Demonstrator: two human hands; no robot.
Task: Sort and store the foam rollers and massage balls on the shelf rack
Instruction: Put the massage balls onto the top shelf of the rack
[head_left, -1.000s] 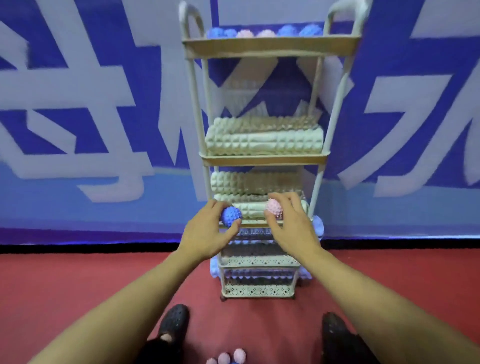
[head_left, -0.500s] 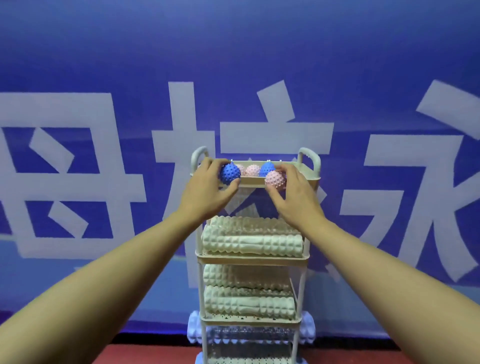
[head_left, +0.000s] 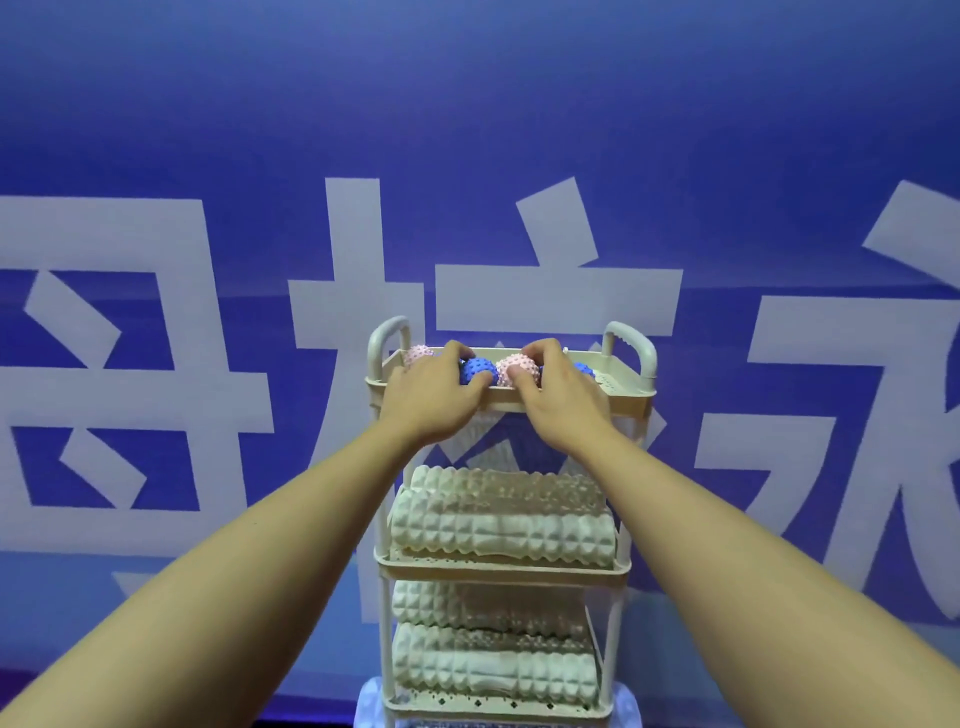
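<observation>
Blue spiky ball gripped in left hand, pink spiky ball pinched in right hand, side by side, touching, just over front rim of top tray; probably only lowering and letting go remaining, tray floor directly beneath both hands alike

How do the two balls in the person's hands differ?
The blue ball is dark blue, the pink ball pale pink. The blue ball is gripped by the left hand, the pink ball by the right hand. The blue ball sits left of the pink one, side by side. Both are spiky, look similar in size, and are at the top tray.
</observation>
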